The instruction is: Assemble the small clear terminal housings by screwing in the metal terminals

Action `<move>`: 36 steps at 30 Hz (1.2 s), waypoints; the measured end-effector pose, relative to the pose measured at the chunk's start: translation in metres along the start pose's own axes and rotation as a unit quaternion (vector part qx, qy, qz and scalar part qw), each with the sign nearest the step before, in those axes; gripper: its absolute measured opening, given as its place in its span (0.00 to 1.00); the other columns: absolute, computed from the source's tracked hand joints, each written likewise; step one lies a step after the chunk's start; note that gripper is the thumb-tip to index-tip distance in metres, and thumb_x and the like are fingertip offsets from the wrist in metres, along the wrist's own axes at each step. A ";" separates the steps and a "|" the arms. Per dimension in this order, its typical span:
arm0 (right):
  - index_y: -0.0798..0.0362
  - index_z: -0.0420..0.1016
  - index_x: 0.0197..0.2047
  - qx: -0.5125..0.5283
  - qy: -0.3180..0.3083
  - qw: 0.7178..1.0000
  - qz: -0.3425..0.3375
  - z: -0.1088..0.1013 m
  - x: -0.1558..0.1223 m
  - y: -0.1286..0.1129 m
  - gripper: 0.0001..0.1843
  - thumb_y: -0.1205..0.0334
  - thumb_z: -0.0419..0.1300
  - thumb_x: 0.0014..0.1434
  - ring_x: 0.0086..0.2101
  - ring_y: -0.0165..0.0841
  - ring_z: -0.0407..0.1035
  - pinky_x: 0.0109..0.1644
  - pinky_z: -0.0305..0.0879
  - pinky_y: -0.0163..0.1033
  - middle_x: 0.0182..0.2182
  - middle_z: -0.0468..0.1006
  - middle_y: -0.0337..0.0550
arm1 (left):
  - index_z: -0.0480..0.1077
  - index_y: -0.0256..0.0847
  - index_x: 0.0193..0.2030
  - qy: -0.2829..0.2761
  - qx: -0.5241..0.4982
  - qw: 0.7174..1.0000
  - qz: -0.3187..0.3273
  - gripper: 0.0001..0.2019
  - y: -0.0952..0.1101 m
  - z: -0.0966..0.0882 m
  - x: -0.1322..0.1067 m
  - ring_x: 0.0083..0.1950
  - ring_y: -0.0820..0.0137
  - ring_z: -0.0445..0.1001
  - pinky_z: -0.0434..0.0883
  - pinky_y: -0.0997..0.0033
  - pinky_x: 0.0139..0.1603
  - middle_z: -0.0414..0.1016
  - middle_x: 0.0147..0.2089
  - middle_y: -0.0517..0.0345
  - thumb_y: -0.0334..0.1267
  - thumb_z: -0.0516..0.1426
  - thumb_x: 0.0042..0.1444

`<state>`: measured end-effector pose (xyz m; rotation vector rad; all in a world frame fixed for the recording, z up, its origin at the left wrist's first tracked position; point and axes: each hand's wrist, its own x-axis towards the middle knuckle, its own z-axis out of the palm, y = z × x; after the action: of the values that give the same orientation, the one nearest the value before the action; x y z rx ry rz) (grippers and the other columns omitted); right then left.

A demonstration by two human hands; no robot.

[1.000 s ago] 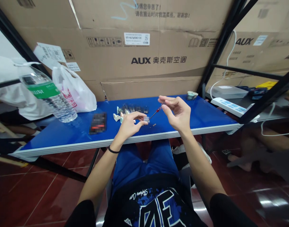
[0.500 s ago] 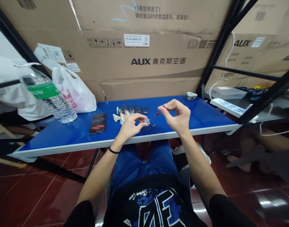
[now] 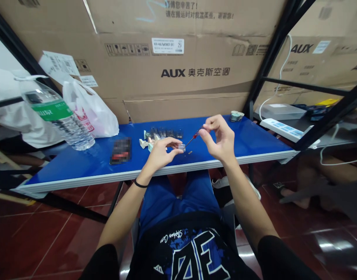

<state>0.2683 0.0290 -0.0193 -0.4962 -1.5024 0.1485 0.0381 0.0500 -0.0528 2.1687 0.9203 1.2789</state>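
Observation:
My left hand [image 3: 160,153] pinches a small clear plastic part [image 3: 182,147] just above the blue table [image 3: 87,165]. My right hand [image 3: 218,137] is closed on a thin red-handled screwdriver [image 3: 192,139], fingertips at the handle's top. The tool slants down to the left and its tip meets the clear part. Behind my left hand lies a cluster of small dark and pale parts [image 3: 159,135]. A tiny loose piece [image 3: 190,152] rests on the table under the screwdriver.
A water bottle [image 3: 57,115] leans at the table's left beside a white plastic bag [image 3: 87,111]. A dark flat object [image 3: 121,150] lies left of centre. A small grey piece [image 3: 236,115] sits at the far right edge. Cardboard boxes [image 3: 181,74] stand behind; a power strip [image 3: 280,129] lies right.
My right hand has closed its fingers round the screwdriver's top and shifted slightly; my left hand keeps the clear part in the same spot. The view has dipped a little.

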 end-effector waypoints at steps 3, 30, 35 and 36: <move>0.48 0.71 0.38 0.068 -0.032 0.996 0.054 -0.001 0.000 0.000 0.13 0.52 0.69 0.67 0.44 0.37 0.80 0.48 0.80 0.49 0.45 0.82 0.45 | 0.82 0.39 0.45 0.008 0.001 1.000 -0.008 0.12 0.000 -0.002 0.000 0.41 0.63 0.85 0.83 0.62 0.47 0.86 0.41 0.51 0.39 0.70 0.55; 0.46 0.74 0.42 0.052 -0.033 0.994 0.085 0.002 -0.007 0.007 0.19 0.41 0.71 0.63 0.44 0.39 0.81 0.48 0.84 0.52 0.37 0.79 0.40 | 0.83 0.37 0.44 0.010 0.009 1.000 -0.020 0.13 0.005 -0.001 0.001 0.40 0.65 0.84 0.81 0.64 0.48 0.87 0.42 0.52 0.38 0.71 0.52; 0.48 0.76 0.42 0.031 -0.004 0.996 0.081 0.000 -0.007 0.008 0.19 0.43 0.72 0.63 0.51 0.43 0.81 0.52 0.83 0.54 0.45 0.81 0.43 | 0.83 0.37 0.44 0.009 0.011 1.000 -0.012 0.13 0.006 -0.001 0.001 0.41 0.65 0.84 0.82 0.64 0.48 0.87 0.42 0.52 0.38 0.71 0.53; 0.47 0.75 0.43 0.041 -0.013 0.995 0.090 0.000 -0.007 0.008 0.18 0.43 0.72 0.64 0.51 0.43 0.80 0.53 0.83 0.55 0.47 0.82 0.43 | 0.83 0.37 0.44 0.013 0.015 1.000 -0.014 0.13 0.007 -0.002 0.001 0.41 0.65 0.84 0.82 0.64 0.48 0.87 0.42 0.52 0.38 0.71 0.53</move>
<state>0.2698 0.0330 -0.0289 -0.5642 -1.4699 0.3578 0.0390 0.0462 -0.0472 2.1596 0.9834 1.2910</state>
